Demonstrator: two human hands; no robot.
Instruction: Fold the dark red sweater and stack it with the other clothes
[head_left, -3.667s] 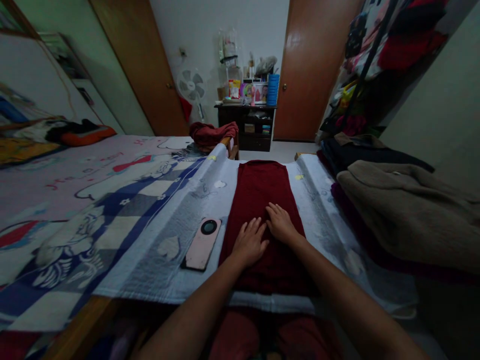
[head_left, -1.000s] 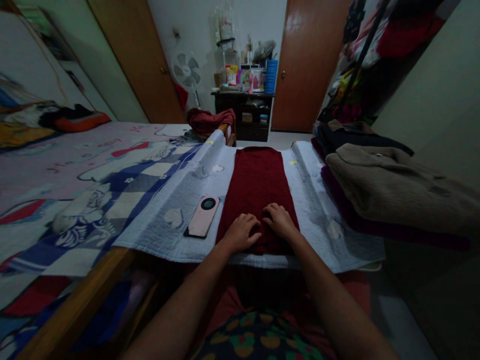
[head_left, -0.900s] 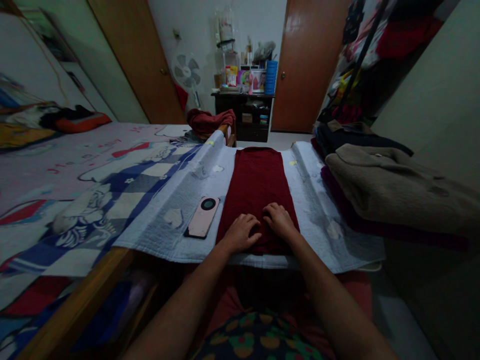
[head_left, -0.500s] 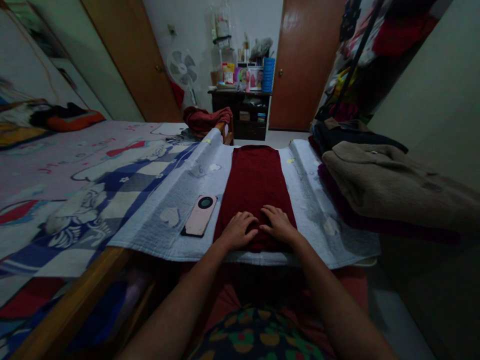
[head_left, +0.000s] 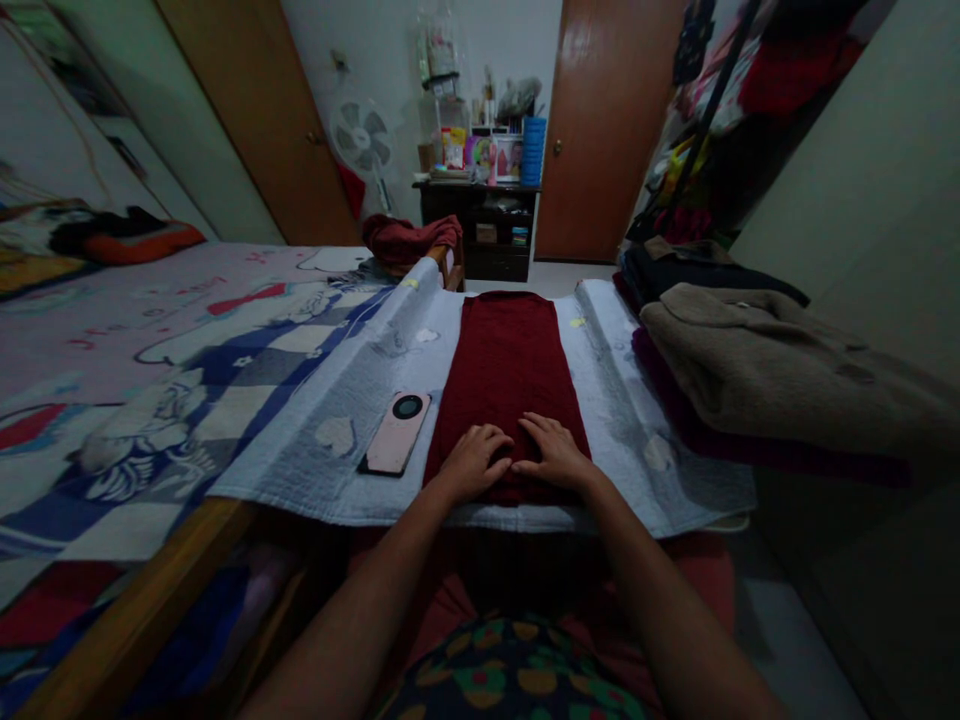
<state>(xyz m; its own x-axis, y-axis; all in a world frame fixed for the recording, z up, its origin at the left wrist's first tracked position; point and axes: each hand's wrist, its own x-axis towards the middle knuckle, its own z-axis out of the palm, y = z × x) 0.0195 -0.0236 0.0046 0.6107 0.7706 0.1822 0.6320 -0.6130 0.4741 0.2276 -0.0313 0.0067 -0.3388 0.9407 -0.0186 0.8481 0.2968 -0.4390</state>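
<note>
The dark red cloth (head_left: 510, 360) lies in the middle of the frame, in the head view, the only view I have. It is long and flat, wider at the end near me. It rests on a pale blue cover (head_left: 611, 410), which shows on both sides of it. I think it is laid out straight so that no part bunches up.

My left hand (head_left: 474, 462) and my right hand (head_left: 555, 455) are on the near end of the red cloth, just below the middle of the frame. Both are open and palm down, with the fingers a bit bent and a bit apart. I see nothing held in them. The thumbs point at each other and are close. I guess the hands sit side by side like this to press both halves evenly. I cannot tell how hard they push.

Left of the cloth is a pink phone (head_left: 390, 445), back up, near but not touching. Maybe it is there to be out of the hands' way.

At the right side of the frame, a brown coat (head_left: 757, 360) lies folded on a purple cloth (head_left: 712, 435), perhaps stacked to save room. A reddish heap of cloth (head_left: 412, 238) sits loosely above and left of the middle.
</note>
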